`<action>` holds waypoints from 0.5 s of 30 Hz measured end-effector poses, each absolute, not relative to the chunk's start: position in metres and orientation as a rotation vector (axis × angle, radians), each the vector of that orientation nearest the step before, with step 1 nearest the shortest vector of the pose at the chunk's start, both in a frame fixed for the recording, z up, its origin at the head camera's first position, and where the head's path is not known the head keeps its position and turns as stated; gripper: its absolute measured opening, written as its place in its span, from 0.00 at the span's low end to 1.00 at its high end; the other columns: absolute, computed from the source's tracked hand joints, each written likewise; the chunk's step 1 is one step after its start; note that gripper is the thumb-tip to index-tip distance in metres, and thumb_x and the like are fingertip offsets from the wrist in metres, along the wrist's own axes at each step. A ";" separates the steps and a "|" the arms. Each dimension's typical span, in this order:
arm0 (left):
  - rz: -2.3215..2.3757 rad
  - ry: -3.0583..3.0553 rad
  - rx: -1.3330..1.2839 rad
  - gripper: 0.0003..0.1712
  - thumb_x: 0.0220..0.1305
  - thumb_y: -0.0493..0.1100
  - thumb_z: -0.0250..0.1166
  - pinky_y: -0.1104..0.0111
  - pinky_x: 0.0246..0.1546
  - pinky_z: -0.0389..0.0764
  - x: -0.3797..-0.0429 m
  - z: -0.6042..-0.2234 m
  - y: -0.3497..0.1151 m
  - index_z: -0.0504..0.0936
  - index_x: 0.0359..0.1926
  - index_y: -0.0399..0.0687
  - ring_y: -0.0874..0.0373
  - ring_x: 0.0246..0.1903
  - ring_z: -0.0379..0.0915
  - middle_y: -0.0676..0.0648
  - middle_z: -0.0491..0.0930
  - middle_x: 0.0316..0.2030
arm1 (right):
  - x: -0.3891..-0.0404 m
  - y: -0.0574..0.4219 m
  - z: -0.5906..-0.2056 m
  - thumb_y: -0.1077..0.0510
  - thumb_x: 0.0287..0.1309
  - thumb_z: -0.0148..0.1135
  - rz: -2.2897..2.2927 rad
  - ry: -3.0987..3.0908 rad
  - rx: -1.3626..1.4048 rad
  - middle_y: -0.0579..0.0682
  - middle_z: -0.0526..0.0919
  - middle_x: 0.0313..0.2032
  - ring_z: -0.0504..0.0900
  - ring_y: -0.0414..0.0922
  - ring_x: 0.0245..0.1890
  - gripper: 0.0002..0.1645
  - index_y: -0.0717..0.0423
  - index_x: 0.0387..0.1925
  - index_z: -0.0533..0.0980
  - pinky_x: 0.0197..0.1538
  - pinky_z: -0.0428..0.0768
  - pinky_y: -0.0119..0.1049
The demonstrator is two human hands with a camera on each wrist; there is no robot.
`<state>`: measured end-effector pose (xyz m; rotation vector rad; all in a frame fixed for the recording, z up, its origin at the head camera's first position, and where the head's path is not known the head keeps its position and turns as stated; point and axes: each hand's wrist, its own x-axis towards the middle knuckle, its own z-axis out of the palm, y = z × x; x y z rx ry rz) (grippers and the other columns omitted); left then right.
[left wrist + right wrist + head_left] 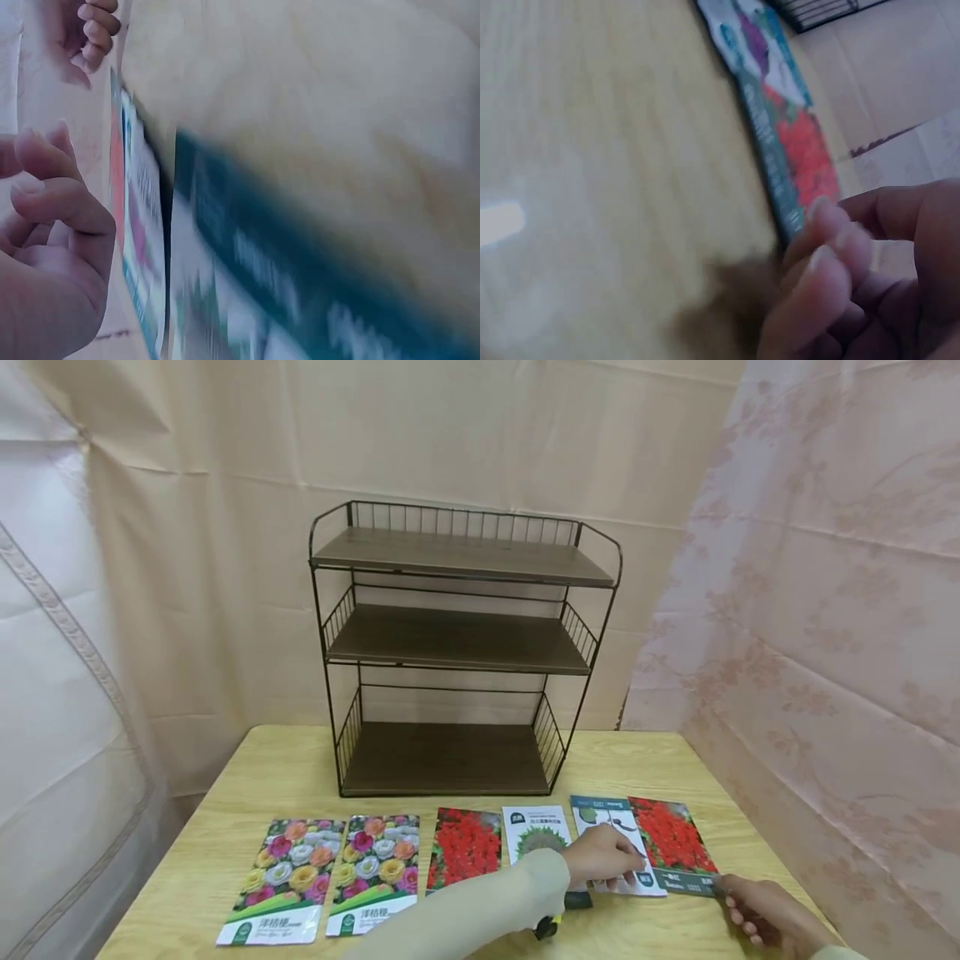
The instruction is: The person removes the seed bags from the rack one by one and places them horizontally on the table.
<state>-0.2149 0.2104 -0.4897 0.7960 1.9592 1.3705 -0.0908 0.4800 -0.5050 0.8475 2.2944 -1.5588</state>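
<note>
My left hand point(606, 857) is over the white, blue-topped seed packet point(647, 883), with its fingers loosely bent and nothing seen between them in the left wrist view. My right hand point(768, 910) pinches the lower right corner of a red-flower seed packet point(667, 835) at the row's right end. In the right wrist view, fingertips point(821, 217) overlap that corner. Left of my left hand lies a white packet with a spiky green plant point(542, 842), partly covered by my sleeve. Another red-flower packet point(467, 843) is beside it.
Two packets with multicoloured flowers point(288, 868) lie at the left of the wooden table point(225, 827). Behind the row stands a three-tier rack point(442, 760) with dark shelves and wire sides. A small black-and-yellow object point(547, 928) shows beneath my left sleeve. Curtains hang around the table.
</note>
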 end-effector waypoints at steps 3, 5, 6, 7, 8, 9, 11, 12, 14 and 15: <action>1.341 2.001 0.872 0.11 0.72 0.46 0.66 0.65 0.19 0.75 -0.227 -0.482 0.195 0.90 0.40 0.45 0.57 0.16 0.71 0.49 0.85 0.26 | -0.102 0.477 -0.493 0.41 0.75 0.52 -1.558 2.328 0.748 0.43 0.76 0.20 0.70 0.35 0.18 0.26 0.53 0.26 0.76 0.24 0.74 0.28; 1.326 2.024 0.923 0.12 0.73 0.48 0.65 0.64 0.25 0.79 -0.235 -0.477 0.184 0.89 0.41 0.46 0.55 0.22 0.76 0.50 0.85 0.28 | -0.111 0.473 -0.484 0.38 0.76 0.52 -1.557 2.369 0.648 0.45 0.78 0.24 0.72 0.37 0.21 0.28 0.56 0.30 0.77 0.27 0.77 0.32; 1.313 2.041 0.957 0.13 0.73 0.50 0.65 0.64 0.27 0.80 -0.240 -0.475 0.178 0.89 0.41 0.46 0.55 0.26 0.78 0.50 0.85 0.29 | -0.116 0.470 -0.480 0.37 0.76 0.51 -1.553 2.389 0.592 0.46 0.78 0.25 0.73 0.38 0.22 0.29 0.58 0.33 0.77 0.28 0.78 0.34; 1.302 2.057 0.992 0.13 0.73 0.51 0.65 0.64 0.29 0.81 -0.244 -0.473 0.173 0.88 0.41 0.47 0.55 0.29 0.80 0.51 0.85 0.30 | -0.119 0.468 -0.475 0.36 0.76 0.51 -1.545 2.412 0.531 0.47 0.78 0.27 0.74 0.40 0.25 0.30 0.60 0.36 0.77 0.30 0.80 0.37; 1.288 2.073 1.024 0.14 0.73 0.53 0.64 0.65 0.31 0.81 -0.247 -0.470 0.168 0.88 0.42 0.49 0.56 0.30 0.80 0.52 0.85 0.31 | -0.122 0.464 -0.470 0.36 0.76 0.51 -1.524 2.444 0.486 0.49 0.78 0.30 0.75 0.42 0.28 0.31 0.62 0.39 0.77 0.32 0.81 0.39; 1.266 2.098 1.066 0.14 0.73 0.55 0.64 0.67 0.32 0.80 -0.251 -0.468 0.161 0.88 0.43 0.52 0.58 0.33 0.81 0.54 0.85 0.32 | -0.126 0.460 -0.465 0.36 0.76 0.51 -1.502 2.480 0.456 0.50 0.79 0.33 0.76 0.43 0.30 0.32 0.63 0.43 0.77 0.34 0.82 0.41; 1.216 2.152 1.157 0.15 0.74 0.57 0.63 0.70 0.35 0.79 -0.257 -0.463 0.148 0.87 0.45 0.54 0.64 0.35 0.79 0.58 0.84 0.35 | -0.132 0.449 -0.457 0.36 0.76 0.51 -1.450 2.550 0.386 0.54 0.80 0.40 0.78 0.47 0.37 0.35 0.67 0.52 0.75 0.39 0.83 0.45; 1.186 2.178 1.212 0.16 0.74 0.58 0.62 0.71 0.36 0.79 -0.260 -0.459 0.141 0.87 0.47 0.55 0.66 0.37 0.79 0.60 0.84 0.37 | -0.136 0.442 -0.453 0.36 0.76 0.52 -1.426 2.582 0.373 0.55 0.80 0.45 0.78 0.48 0.41 0.36 0.66 0.57 0.73 0.42 0.83 0.45; 1.101 2.243 1.336 0.18 0.75 0.60 0.60 0.71 0.42 0.80 -0.266 -0.453 0.124 0.86 0.51 0.56 0.68 0.41 0.78 0.62 0.83 0.42 | -0.142 0.427 -0.446 0.36 0.75 0.54 -1.388 2.643 0.313 0.58 0.79 0.54 0.78 0.51 0.48 0.37 0.64 0.64 0.70 0.47 0.83 0.47; 1.041 2.285 1.396 0.21 0.75 0.62 0.58 0.70 0.46 0.79 -0.268 -0.450 0.115 0.84 0.55 0.56 0.67 0.44 0.77 0.62 0.82 0.45 | -0.145 0.419 -0.443 0.37 0.75 0.54 -1.361 2.682 0.259 0.57 0.78 0.56 0.78 0.51 0.51 0.37 0.62 0.67 0.68 0.49 0.82 0.48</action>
